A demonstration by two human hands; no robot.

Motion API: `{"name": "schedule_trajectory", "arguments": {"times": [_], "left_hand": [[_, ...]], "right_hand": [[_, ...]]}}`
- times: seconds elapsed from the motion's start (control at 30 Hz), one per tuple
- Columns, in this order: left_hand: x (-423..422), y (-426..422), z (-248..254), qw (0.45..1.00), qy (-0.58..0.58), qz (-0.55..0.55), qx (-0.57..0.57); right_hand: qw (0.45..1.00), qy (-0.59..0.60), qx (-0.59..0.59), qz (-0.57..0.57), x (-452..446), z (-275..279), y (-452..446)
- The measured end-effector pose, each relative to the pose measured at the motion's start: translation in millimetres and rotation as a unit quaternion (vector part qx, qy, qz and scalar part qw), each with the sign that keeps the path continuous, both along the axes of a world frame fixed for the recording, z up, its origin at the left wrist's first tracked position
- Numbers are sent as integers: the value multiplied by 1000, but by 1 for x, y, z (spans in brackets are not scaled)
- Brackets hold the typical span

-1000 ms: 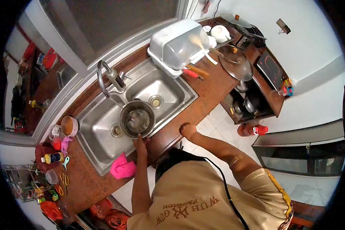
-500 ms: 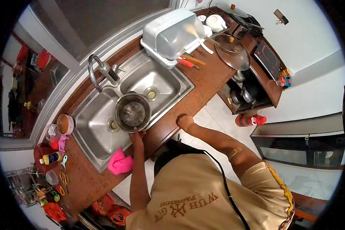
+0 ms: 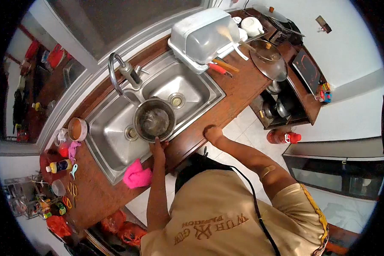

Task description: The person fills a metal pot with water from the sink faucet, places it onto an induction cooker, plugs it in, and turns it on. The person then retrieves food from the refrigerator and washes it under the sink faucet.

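My left hand [image 3: 158, 149] grips the near rim of a round metal pot [image 3: 173, 128], thumb toward the rim and fingers underneath. Rippled water [image 3: 153, 121] shows inside it. The pot is over the divider of the double steel sink [image 3: 109, 155], below the faucet [image 3: 117, 77]. Whether water is flowing from the spout is hard to make out. At the counter's [image 3: 192, 135] front edge, my right hand [image 3: 213, 134] rests with its fingers curled over the wood. A pink cloth [image 3: 137, 174] hangs on the sink's near corner, left of my left forearm.
A white dish box [image 3: 202, 38] with a clear cover stands behind the sink's right end. Red-handled tool [image 3: 218, 68] and glass lid [image 3: 271, 64] lie to the right. Left are a bowl [image 3: 77, 129], a bottle [image 3: 59, 166] and scissors [image 3: 73, 190]. A red-capped jug [image 3: 283, 137] stands on the floor.
The whole view has shifted slightly, so everything appears a little farther right. My left hand still holds the pot over the sink, and my right hand remains at the counter edge.
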State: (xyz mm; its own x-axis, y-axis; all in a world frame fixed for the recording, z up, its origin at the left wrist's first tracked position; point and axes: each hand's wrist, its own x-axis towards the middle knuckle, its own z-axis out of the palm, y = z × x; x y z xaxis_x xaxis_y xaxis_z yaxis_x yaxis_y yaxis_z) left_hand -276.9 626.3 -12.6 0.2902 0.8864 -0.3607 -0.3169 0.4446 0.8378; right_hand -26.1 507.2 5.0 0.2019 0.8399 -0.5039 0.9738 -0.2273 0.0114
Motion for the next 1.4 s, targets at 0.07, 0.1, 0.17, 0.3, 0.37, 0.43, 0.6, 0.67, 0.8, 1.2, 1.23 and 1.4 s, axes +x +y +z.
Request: {"name": "schedule_trajectory", "arguments": {"times": [0.07, 0.1, 0.17, 0.3, 0.37, 0.43, 0.6, 0.67, 0.8, 1.2, 1.23, 1.4], "left_hand": [[-2, -1, -1, 1000, 10, 6, -12], [-1, 1, -2, 1000, 16, 7, -21], [-2, 1, -3, 1000, 13, 15, -19], [-1, 1, -5, 999, 33, 17, -17], [-4, -1, -8, 999, 39, -1, 5], [-1, 2, -6, 998, 43, -21, 30], [-4, 5, -15, 999, 35, -15, -29], [-5, 5, -25, 999, 31, -10, -16], [-1, 3, -12, 999, 48, 2, -10], [-3, 4, -13, 1000, 20, -4, -9], [0, 3, -3, 1000, 19, -1, -6], [4, 1, 13, 999, 20, 24, -16]], "right_hand": [[1000, 9, -3, -29, -2, -4, 0], [1000, 9, -3, -29, -1, -3, -1], [999, 28, 8, -35, -1, -3, -2], [1000, 7, -14, 3, -2, 13, 3], [999, -13, -24, 34, -1, 5, -2], [999, -22, 6, 37, 5, -18, 0], [1000, -16, 6, 13, -5, 20, 1], [999, -21, -5, 27, -3, 12, -1], [1000, -7, -26, -2, -1, -3, -2], [1000, 6, 17, 6, -3, 10, 3], [999, -6, 14, 42, -1, 7, 2], [999, -22, 18, 42, -4, 13, 0]]}}
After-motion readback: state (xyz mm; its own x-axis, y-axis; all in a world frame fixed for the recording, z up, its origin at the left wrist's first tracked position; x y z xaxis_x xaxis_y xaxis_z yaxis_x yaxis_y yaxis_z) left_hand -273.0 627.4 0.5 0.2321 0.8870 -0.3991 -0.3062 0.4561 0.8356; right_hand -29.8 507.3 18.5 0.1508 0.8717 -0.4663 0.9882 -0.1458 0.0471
